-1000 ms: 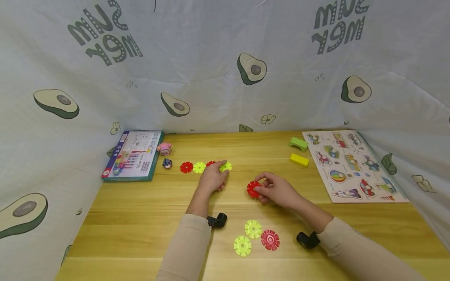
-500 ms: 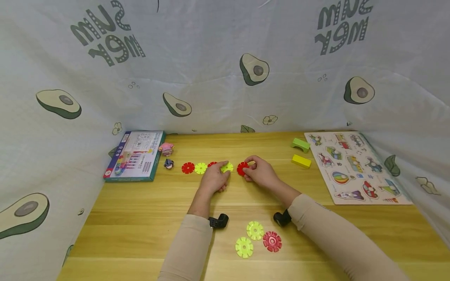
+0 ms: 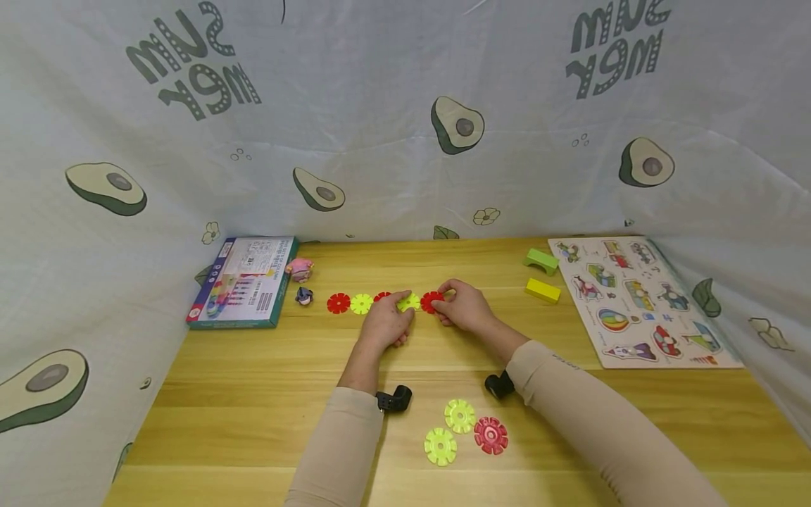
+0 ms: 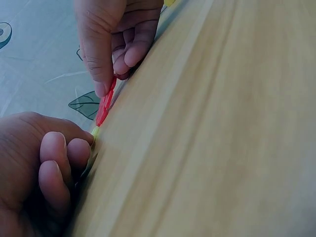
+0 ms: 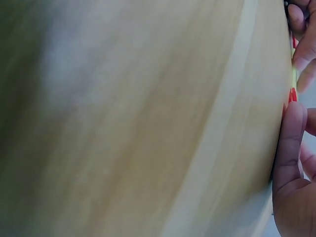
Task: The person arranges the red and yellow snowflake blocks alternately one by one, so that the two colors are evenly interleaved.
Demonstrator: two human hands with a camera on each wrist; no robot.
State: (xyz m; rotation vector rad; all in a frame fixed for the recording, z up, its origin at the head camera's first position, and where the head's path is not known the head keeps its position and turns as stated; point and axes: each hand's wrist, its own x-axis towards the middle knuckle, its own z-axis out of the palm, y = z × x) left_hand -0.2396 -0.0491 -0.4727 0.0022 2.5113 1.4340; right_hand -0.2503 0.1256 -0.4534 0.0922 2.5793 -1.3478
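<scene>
A row of flat notched flower-shaped discs lies across the table: a red disc point(image 3: 338, 303), a yellow-green disc point(image 3: 362, 304), another red disc point(image 3: 381, 296) partly under my left hand point(image 3: 385, 320), and a second yellow-green disc point(image 3: 412, 303). The index finger and thumb of that hand lie spread on this last disc, the other fingers bent beneath. At the row's right end, my right hand point(image 3: 465, 306) pinches a red disc point(image 3: 430, 302) between thumb and fingers. In the left wrist view this red disc point(image 4: 104, 106) is tilted, its lower edge at the yellow-green disc point(image 4: 95, 132).
Two loose yellow-green discs point(image 3: 459, 416) and a dark red disc point(image 3: 491, 435) lie nearer me. A boxed set point(image 3: 243, 282) and two small figurines point(image 3: 300, 269) stand left. Right are a green arch block point(image 3: 541, 261), a yellow block point(image 3: 542, 291) and a picture puzzle board point(image 3: 640, 303).
My right hand has carried the red disc left and away from me, up to the yellow-green disc at the row's end. The left hand has stayed in place.
</scene>
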